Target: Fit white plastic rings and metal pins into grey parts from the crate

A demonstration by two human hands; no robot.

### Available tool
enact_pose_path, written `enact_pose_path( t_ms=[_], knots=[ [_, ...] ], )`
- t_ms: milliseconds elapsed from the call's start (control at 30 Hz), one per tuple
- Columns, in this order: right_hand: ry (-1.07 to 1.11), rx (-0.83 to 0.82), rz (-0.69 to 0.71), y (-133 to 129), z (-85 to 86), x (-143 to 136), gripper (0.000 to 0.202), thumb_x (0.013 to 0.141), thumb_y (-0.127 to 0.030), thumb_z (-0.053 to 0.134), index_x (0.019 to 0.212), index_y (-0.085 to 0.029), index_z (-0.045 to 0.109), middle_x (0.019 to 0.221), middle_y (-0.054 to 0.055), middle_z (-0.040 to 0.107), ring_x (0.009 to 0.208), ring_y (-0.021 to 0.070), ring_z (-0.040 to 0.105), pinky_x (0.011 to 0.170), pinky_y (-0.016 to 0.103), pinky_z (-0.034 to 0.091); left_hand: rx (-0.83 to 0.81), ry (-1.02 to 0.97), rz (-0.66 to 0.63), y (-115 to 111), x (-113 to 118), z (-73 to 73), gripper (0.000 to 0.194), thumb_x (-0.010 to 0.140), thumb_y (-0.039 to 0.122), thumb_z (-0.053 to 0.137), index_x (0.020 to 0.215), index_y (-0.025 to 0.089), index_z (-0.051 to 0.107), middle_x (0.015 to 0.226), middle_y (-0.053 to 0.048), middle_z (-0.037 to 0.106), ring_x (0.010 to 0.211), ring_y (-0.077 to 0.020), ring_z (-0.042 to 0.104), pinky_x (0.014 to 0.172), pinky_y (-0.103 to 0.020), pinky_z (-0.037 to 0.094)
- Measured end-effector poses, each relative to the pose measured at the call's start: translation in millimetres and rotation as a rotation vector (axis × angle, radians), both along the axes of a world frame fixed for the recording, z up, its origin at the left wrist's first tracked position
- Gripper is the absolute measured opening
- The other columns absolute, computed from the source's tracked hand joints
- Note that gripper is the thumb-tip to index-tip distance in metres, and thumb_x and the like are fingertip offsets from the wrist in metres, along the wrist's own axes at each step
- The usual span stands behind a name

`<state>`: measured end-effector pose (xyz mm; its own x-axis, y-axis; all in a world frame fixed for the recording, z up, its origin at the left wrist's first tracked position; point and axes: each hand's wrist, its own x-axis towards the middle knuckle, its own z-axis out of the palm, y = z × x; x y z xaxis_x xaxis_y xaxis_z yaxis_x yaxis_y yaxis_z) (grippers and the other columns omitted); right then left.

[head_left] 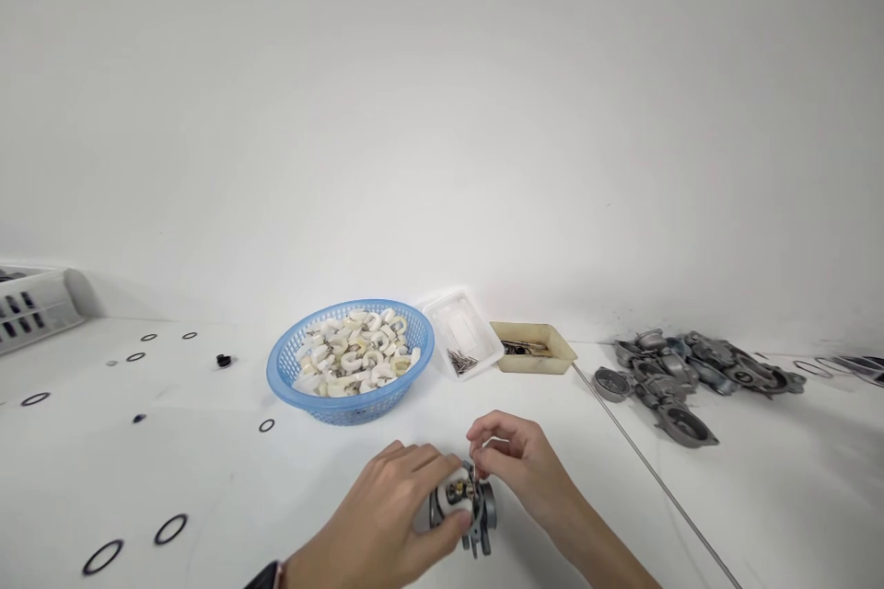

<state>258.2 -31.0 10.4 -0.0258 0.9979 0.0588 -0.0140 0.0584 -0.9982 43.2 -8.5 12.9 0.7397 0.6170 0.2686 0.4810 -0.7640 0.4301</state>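
Observation:
My left hand (397, 515) is wrapped around a grey metal carburetor (485, 508), fingers over its top and thumb along the near side. A white plastic float (456, 490) sits in the carburetor, with brass parts showing in its middle. At the float's hinge side, my right hand (515, 456) is closed in a pinch on a thin metal pin (473, 471), which looks upright. The pin's upper end is hidden by the fingertips. Both hands are close together at the front of the white table.
Behind the hands stand a blue basket (350, 403) of white floats, a white tray (459, 322) with small pins and a yellowish tray (539, 363) with tools. Grey metal bowls (680, 377) are heaped at right, beside a long thin rod (656, 474). Black rings (170, 529) lie at left.

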Motion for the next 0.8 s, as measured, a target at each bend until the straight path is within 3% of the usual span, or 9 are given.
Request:
enact_pose_path(
  t_ms=[500, 800],
  knots=[
    [-0.002, -0.045, 0.012, -6.5, 6.7, 0.2, 0.013, 0.079, -0.026, 0.073, 0.091, -0.021, 0.072, 0.076, -0.003, 0.064, 0.072, 0.0165, 0.059, 0.076, 0.032, 0.045, 0.077, -0.010, -0.003, -7.3, 0.6, 0.1, 0.023, 0.102, 0.034, 0.059, 0.124, 0.028, 0.060, 0.105, -0.003, 0.070, 0.095, -0.0271, 0.067, 0.088, -0.043, 0.048],
    [-0.053, -0.060, 0.023, -6.3, 3.1, 3.5, 0.017, 0.081, -0.020, 0.067, 0.096, -0.021, 0.072, 0.080, -0.003, 0.061, 0.077, 0.0154, 0.049, 0.072, 0.029, 0.039, 0.104, -0.003, -0.031, -7.6, 1.3, 1.4, 0.023, 0.103, 0.033, 0.058, 0.125, 0.025, 0.057, 0.113, -0.004, 0.069, 0.099, -0.0269, 0.067, 0.088, -0.043, 0.048]
  ],
)
